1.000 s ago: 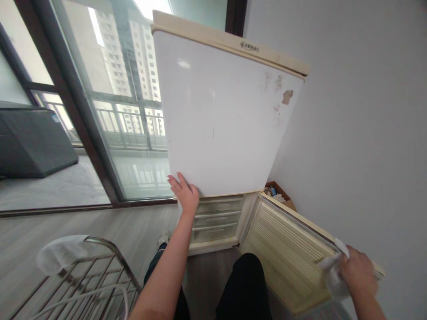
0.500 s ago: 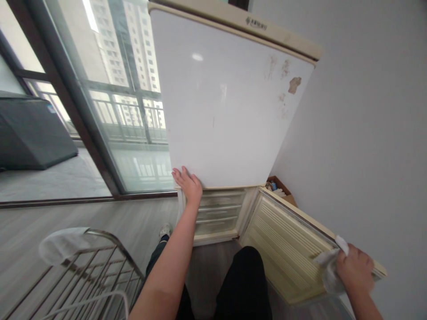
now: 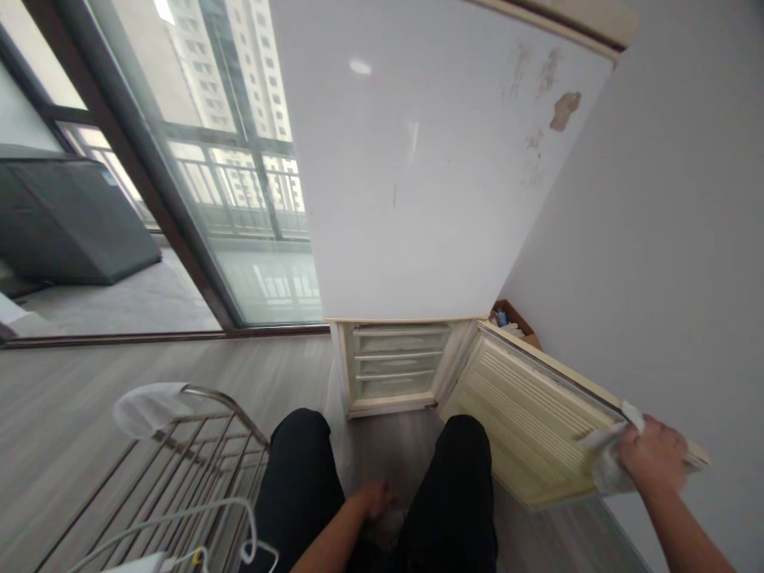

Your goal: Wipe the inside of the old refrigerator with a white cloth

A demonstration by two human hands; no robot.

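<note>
While the right hand [image 3: 653, 455] closes around a white cloth [image 3: 606, 465], we see it press this cloth on the outer edge of the lower door [image 3: 525, 414] of the fridge [image 3: 339, 366]. The fingers are curled over the cloth, so the grip is closed on it. The cloth lies at the far corner of this door, close to the grey wall [image 3: 686, 239]. The door stands wide open to the right, and its ribbed cream inner side faces us.

The left hand [image 3: 371, 501] is low between the two legs [image 3: 459, 477] in black trousers, well apart from the fridge. It is blurred, so we cannot tell if it is open or closed, or if it holds something.

Inside the lower part of the fridge we see three clear drawers [image 3: 397, 362], all pushed in. Above them the white upper door [image 3: 430, 175] is shut, with brown stains [image 3: 564, 111] near its top right corner. A cardboard box [image 3: 516, 318] sits between the fridge and the wall, behind the open door.

Left of the legs stands a wire rack [image 3: 203, 469]. A white rag [image 3: 149, 406] hangs over its top corner, and a white cable [image 3: 196, 517] runs across its lower part. Behind the rack is a large window [image 3: 239, 199].
</note>
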